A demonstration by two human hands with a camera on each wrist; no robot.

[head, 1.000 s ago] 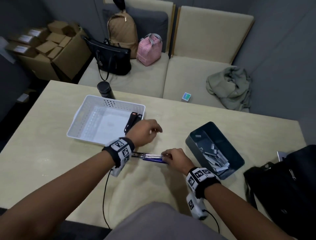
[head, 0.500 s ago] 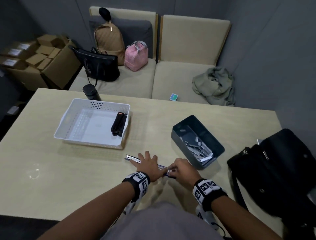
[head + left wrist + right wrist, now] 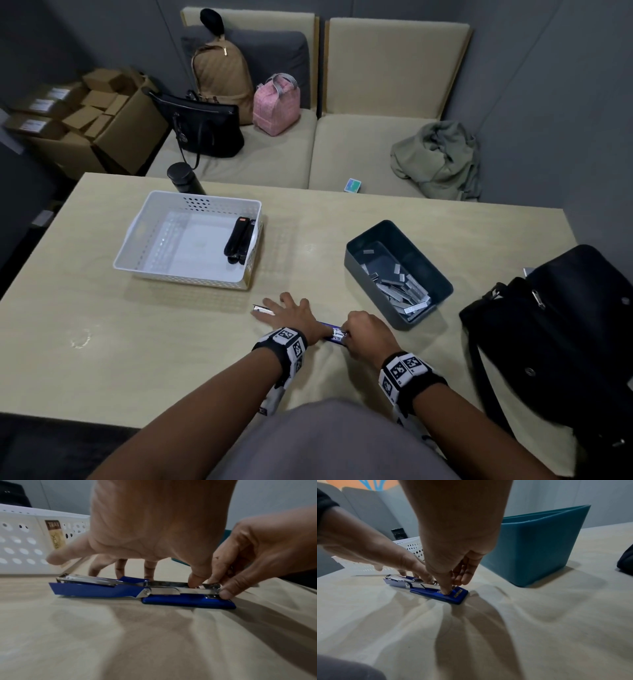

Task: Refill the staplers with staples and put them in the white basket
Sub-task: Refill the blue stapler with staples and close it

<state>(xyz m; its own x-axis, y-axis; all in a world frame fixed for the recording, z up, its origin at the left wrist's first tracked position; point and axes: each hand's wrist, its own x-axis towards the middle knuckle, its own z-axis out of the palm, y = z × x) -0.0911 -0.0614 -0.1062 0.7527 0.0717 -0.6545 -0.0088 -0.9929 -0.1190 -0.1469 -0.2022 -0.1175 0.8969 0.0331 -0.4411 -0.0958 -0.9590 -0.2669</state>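
Note:
A blue stapler (image 3: 334, 335) lies opened out flat on the table near the front edge, its metal magazine facing up (image 3: 102, 589). My left hand (image 3: 289, 312) is spread over it with straight fingers, the thumb pressing into the magazine channel (image 3: 193, 580). My right hand (image 3: 363, 334) pinches the magazine's front end over the blue base (image 3: 453, 597). The white basket (image 3: 191, 198) stands behind on the left with a black stapler (image 3: 238, 240) inside along its right wall. A dark teal bin (image 3: 349, 246) to the right holds several staple strips (image 3: 404, 294).
A black bag (image 3: 565, 325) takes up the table's right end. A black bottle (image 3: 185, 178) stands behind the basket. Beyond the table is a sofa with bags and a crumpled garment (image 3: 438, 157). Cardboard boxes (image 3: 89, 120) sit at the far left.
My left hand came down from beside the basket and now lies spread on the opened stapler. My right hand has stayed at the stapler's right end. The stapler has not shifted.

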